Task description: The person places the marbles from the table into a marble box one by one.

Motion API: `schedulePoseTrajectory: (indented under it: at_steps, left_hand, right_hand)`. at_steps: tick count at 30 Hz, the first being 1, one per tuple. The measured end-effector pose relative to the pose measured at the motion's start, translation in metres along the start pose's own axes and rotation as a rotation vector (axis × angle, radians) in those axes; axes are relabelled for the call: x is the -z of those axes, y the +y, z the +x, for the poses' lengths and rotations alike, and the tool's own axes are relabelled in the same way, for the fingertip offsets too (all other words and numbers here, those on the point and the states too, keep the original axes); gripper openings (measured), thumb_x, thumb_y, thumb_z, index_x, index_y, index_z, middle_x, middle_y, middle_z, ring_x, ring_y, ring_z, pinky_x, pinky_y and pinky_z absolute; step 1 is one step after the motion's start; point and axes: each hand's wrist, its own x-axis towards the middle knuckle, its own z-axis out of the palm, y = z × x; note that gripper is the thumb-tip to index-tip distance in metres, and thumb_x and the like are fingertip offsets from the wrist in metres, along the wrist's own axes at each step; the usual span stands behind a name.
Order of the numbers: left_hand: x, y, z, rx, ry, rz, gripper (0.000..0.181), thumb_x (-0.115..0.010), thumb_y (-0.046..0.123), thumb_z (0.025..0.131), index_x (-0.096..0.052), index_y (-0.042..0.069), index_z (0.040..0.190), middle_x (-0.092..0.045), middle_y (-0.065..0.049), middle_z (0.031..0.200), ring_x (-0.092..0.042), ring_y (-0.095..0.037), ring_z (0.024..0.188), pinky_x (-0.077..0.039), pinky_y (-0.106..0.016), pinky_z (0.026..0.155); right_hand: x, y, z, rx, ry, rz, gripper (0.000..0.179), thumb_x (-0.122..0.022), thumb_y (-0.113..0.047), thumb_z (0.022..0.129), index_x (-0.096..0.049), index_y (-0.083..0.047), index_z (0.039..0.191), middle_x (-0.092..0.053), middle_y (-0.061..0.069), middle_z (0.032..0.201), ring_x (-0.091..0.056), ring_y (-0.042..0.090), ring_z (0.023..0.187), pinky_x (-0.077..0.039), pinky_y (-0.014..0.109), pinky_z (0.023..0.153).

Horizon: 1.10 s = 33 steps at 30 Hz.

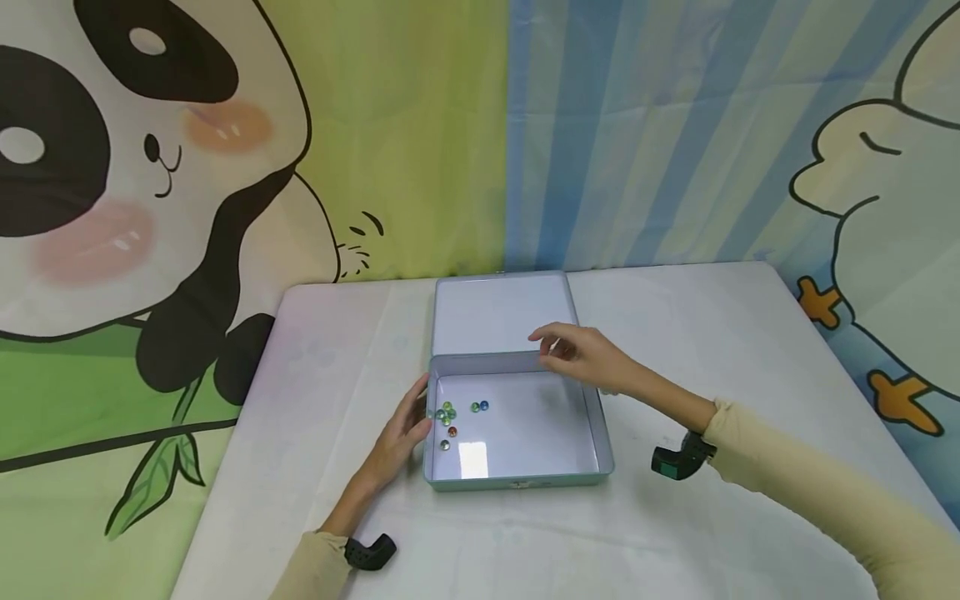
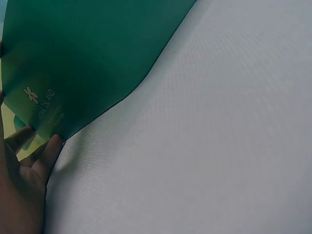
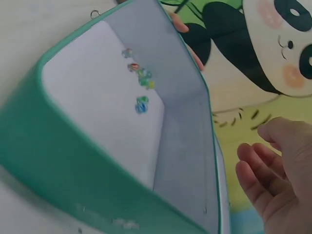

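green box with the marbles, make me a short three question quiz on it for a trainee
1. True or false: the lid of the green box is open.

2. In the head view, where do the marbles lie?
a) on the inside of the lid
b) inside the box, toward its left side
c) inside the box, along its right wall

3. Which of the person's hands is at the left side of the box, and which is raised above it near the back?

Key:
1. True.
2. b
3. The left hand is at the left side; the right hand is raised near the back.
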Motion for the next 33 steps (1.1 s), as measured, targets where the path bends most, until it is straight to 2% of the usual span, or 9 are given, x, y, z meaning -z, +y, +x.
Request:
schedulePoseTrajectory:
  at_steps: [4,6,10,15,18,24,28,33]
  left_hand:
    - [-0.001,0.001,0.000,0.009,0.001,0.003,0.068,-0.046,0.016,0.097,-0.014,0.032,0.156,-0.022,-0.010,0.162,-0.036,-0.038,0.142,-0.035,-0.026,0.110]
    - [-0.002,0.001,-0.001,0.018,0.001,0.003,0.068,-0.046,0.017,0.097,-0.014,0.033,0.155,-0.025,-0.010,0.161,-0.036,-0.037,0.142,-0.036,-0.027,0.109]
    - [-0.003,-0.001,0.000,0.009,-0.011,0.011,0.070,-0.046,0.014,0.097,-0.012,0.029,0.157,-0.025,-0.015,0.160,-0.036,-0.040,0.141,-0.037,-0.028,0.109]
    - [-0.002,0.001,0.000,0.009,-0.007,0.000,0.069,-0.045,0.013,0.098,-0.012,0.028,0.157,-0.021,-0.013,0.162,-0.033,-0.041,0.143,-0.033,-0.023,0.110]
    - [-0.002,0.002,0.000,0.006,-0.001,-0.005,0.068,-0.044,0.014,0.098,-0.013,0.029,0.156,-0.019,-0.011,0.162,-0.032,-0.041,0.143,-0.032,-0.022,0.110]
    - [-0.002,-0.001,-0.001,0.003,-0.001,-0.009,0.067,-0.045,0.019,0.099,-0.012,0.032,0.156,-0.019,-0.009,0.162,-0.033,-0.040,0.143,-0.030,-0.019,0.110]
    - [-0.002,0.000,-0.002,0.011,0.007,-0.005,0.067,-0.045,0.020,0.099,-0.013,0.033,0.156,-0.020,-0.008,0.162,-0.033,-0.038,0.143,-0.030,-0.016,0.109]
    - [-0.001,0.002,-0.002,0.016,0.008,0.018,0.067,-0.046,0.022,0.098,-0.013,0.034,0.156,-0.020,-0.007,0.162,-0.034,-0.038,0.143,-0.032,-0.022,0.110]
  right_hand:
    - [0.017,0.010,-0.024,-0.048,0.116,-0.033,0.029,-0.065,-0.010,0.092,-0.063,-0.008,0.120,-0.067,0.004,0.098,-0.064,0.014,0.083,-0.054,0.024,0.073]
    - [0.022,0.018,-0.037,-0.094,0.139,-0.053,0.028,-0.065,-0.011,0.092,-0.063,-0.007,0.120,-0.067,0.004,0.098,-0.064,0.014,0.084,-0.054,0.022,0.073]
    - [0.027,0.039,-0.063,-0.170,0.159,-0.093,0.027,-0.065,-0.010,0.091,-0.064,-0.005,0.117,-0.068,0.005,0.098,-0.064,0.012,0.084,-0.054,0.021,0.072]
    - [0.019,0.073,-0.089,-0.168,0.200,-0.139,0.023,-0.067,-0.005,0.088,-0.066,-0.002,0.111,-0.069,0.007,0.097,-0.064,0.010,0.081,-0.054,0.021,0.070]
    - [0.007,0.093,-0.101,-0.181,0.194,-0.149,0.024,-0.068,-0.002,0.086,-0.066,0.001,0.110,-0.069,0.010,0.097,-0.064,0.010,0.081,-0.055,0.021,0.071]
    - [-0.009,0.114,-0.108,-0.223,0.179,-0.164,0.023,-0.071,-0.001,0.083,-0.068,-0.002,0.106,-0.070,0.007,0.095,-0.060,0.007,0.079,-0.053,0.021,0.070]
    - [-0.014,0.118,-0.106,-0.208,0.195,-0.179,0.021,-0.071,-0.002,0.083,-0.069,-0.003,0.103,-0.068,0.006,0.092,-0.056,0.005,0.076,-0.049,0.020,0.067]
    - [-0.017,0.118,-0.106,-0.229,0.210,-0.187,0.019,-0.072,-0.003,0.083,-0.069,-0.004,0.102,-0.066,0.004,0.089,-0.050,0.001,0.073,-0.046,0.019,0.063]
